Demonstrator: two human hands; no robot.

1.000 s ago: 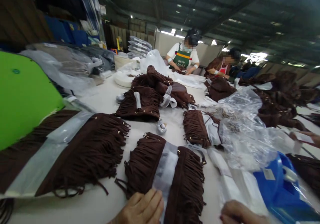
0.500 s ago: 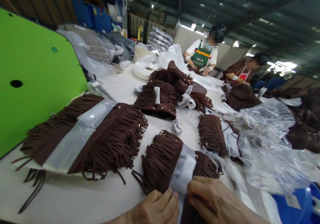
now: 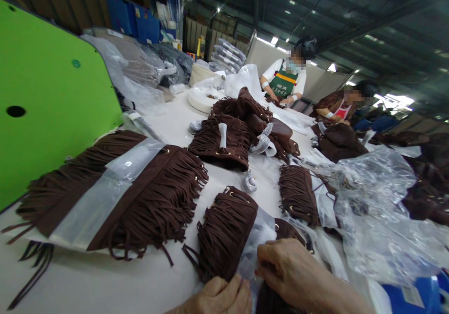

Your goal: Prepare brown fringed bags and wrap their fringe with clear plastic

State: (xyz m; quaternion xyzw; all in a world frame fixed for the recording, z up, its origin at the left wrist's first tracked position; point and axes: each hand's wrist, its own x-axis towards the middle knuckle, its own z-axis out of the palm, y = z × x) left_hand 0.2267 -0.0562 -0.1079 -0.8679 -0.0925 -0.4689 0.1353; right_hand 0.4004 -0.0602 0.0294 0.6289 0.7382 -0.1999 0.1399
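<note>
In front of me lies a dark brown fringed bag (image 3: 226,232) with gold eyelets along its edge. Across its middle runs a strip of clear plastic film (image 3: 261,227). My left hand (image 3: 220,297), at the bottom edge of the view, has its fingers closed on the near end of the film. My right hand (image 3: 289,267) is closed on the film's right side, over the brown fabric, thumb and fingers pinched. The fingertips are partly hidden. To the left, a larger flat fringed brown piece (image 3: 147,197) has a similar film band (image 3: 105,194) around it.
More brown fringed bags (image 3: 222,141) are piled ahead, and another (image 3: 298,194) lies to the right. Crumpled clear plastic (image 3: 375,211) covers the right side. A green panel (image 3: 52,94) borders the left. Two co-workers (image 3: 286,77) handle brown items farther back.
My right hand has shifted slightly left and up along the film, while my left hand sits slightly lower. The view has tilted a little; the bags keep their places.
</note>
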